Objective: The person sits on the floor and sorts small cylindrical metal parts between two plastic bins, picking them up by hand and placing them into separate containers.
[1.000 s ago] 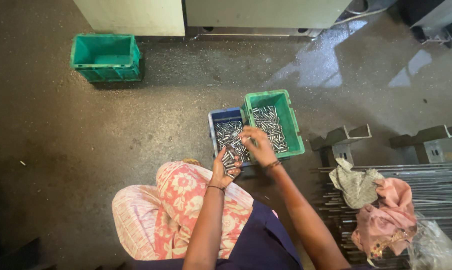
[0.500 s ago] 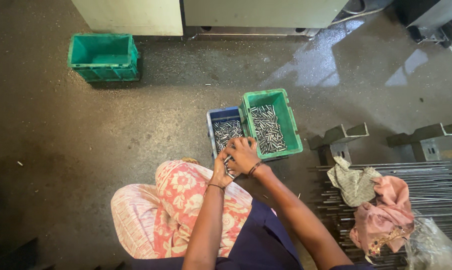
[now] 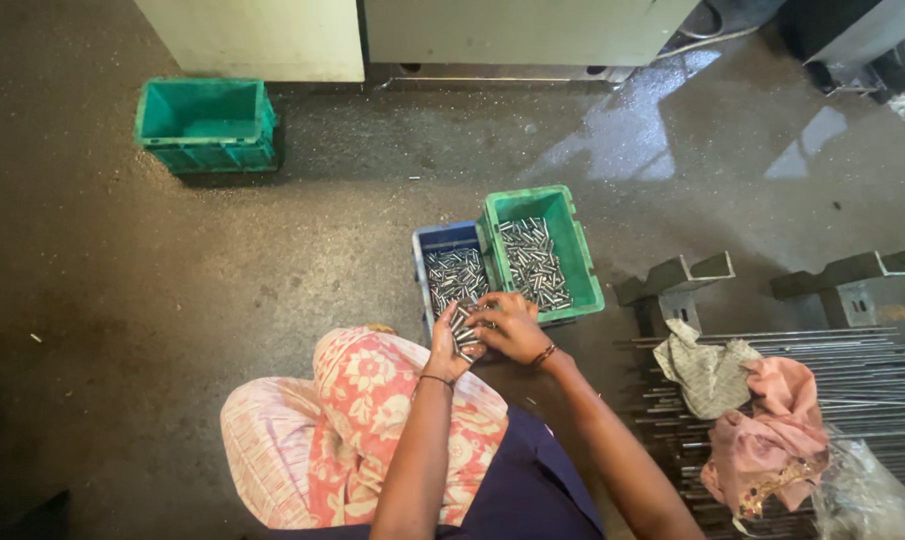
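Both hands cupped round metal pins, seemingly; blue bin, green bin hold pins.

Bare forearms; a thin bangle on each wrist, a dark blue garment, and pink floral cloth over the knees.

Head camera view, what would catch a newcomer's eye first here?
Probably the two crates side by side on the floor mid-frame, a blue crate and a green crate, both full of small shiny metal pins. Just below them the left hand and right hand meet around a bundle of pins. An empty teal crate sits apart at upper left.
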